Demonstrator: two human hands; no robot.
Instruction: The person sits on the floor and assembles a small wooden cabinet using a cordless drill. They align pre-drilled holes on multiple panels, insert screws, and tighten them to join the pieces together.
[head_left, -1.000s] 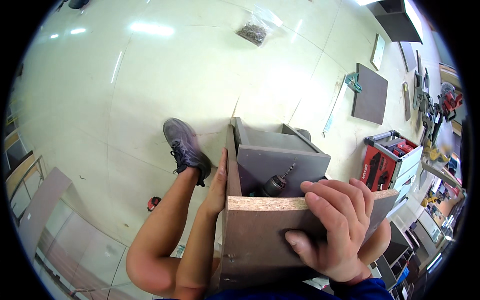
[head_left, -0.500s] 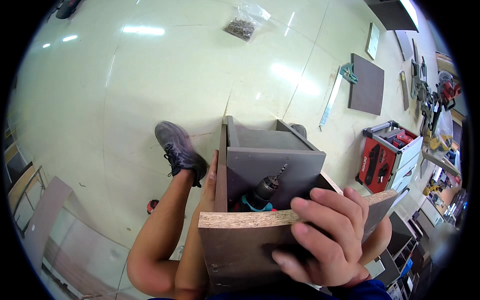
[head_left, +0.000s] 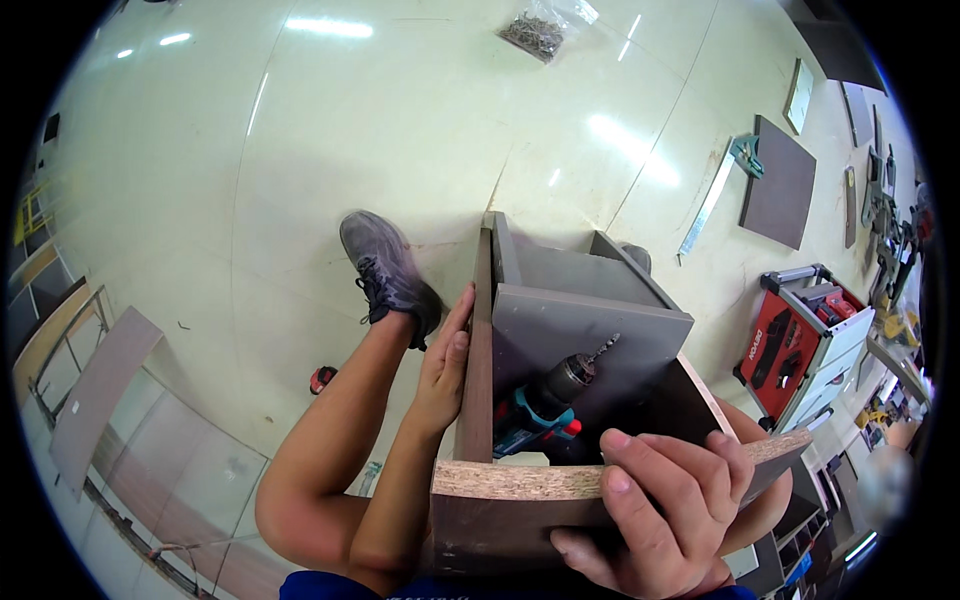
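A dark wooden cabinet carcass stands on the floor between my legs. Its near board has a raw chipboard edge on top. My left hand lies with outstretched fingers flat against the outside of the left side panel. Over the near board's top edge bend the fingers of my right hand, its thumb on the front face. Inside the cabinet lies a teal and black cordless drill, its bit pointing up and to the right. Neither hand touches it.
A bag of screws lies far off. To the right are a combination square, a loose dark board and a red and grey tool case. A small red and black object sits left of my leg. Boards lean at far left.
The cabinet and floor have shifted to the right in the picture. More of my left hand and of the drill shows. My right-hand fingers have come closer onto the board's edge.
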